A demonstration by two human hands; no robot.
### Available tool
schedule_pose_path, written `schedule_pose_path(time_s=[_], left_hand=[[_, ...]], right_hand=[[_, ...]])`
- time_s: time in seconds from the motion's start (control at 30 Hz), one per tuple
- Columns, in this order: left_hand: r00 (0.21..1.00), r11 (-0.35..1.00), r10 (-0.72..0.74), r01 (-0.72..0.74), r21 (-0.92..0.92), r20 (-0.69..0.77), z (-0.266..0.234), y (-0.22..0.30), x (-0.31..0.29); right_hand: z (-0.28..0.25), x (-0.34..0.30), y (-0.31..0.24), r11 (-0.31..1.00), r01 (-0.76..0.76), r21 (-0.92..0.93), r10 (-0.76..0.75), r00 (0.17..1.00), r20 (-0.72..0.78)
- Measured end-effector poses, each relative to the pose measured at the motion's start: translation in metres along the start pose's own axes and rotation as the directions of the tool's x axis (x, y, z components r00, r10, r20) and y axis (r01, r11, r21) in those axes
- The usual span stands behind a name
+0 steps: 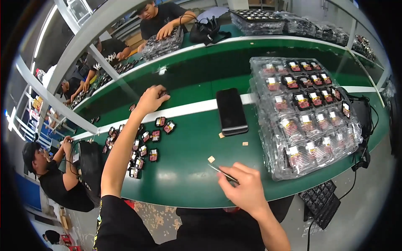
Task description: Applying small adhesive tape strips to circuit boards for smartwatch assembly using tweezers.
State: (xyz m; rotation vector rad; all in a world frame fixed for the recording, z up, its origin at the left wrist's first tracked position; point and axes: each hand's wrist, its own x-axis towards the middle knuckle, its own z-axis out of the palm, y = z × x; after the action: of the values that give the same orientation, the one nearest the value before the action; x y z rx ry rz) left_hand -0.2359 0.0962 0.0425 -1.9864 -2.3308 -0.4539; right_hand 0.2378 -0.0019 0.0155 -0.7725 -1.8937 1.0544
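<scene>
My left hand (151, 100) reaches out over the white strip to the sunken green lane, its fingers curled around a small dark part (163, 94) that is mostly hidden. Held low over the bench edge, my right hand (242, 184) pinches a pair of metal tweezers (226, 175). The tips point at a small beige square (211, 159) on the green bench, close to it. Several small black square parts with pink and white faces (153, 154) lie loose beside my left forearm, which hides some of them.
A black phone-like device (231, 109) lies mid-bench. At right stand stacked clear plastic trays (274, 138) with black parts in the top pockets, beside a black bag (363, 121). A metal frame post (58, 98) rises at left. Other people work across and to the left.
</scene>
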Motion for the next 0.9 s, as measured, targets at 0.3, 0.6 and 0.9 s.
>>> schedule_pose_path(time_s=[0.3, 0.6, 0.9], left_hand=[[0.922, 0.808, 0.382, -0.303, -0.505, 0.058, -0.012, 0.143, -0.094], [0.863, 0.697, 0.5, -0.351, -0.625, 0.073, -0.013, 0.175, -0.167], [0.893, 0.823, 0.433, -0.334, -0.46, 0.126, -0.001, 0.173, -0.175]], right_hand=[[-0.004, 0.002, 0.003, 0.996, -0.078, -0.039, 0.071, 0.985, -0.155], [0.002, 0.01, 0.0, 0.989, -0.147, -0.033, 0.139, 0.972, -0.187], [0.006, 0.008, 0.008, 0.986, -0.101, -0.132, 0.082, 0.987, -0.142]])
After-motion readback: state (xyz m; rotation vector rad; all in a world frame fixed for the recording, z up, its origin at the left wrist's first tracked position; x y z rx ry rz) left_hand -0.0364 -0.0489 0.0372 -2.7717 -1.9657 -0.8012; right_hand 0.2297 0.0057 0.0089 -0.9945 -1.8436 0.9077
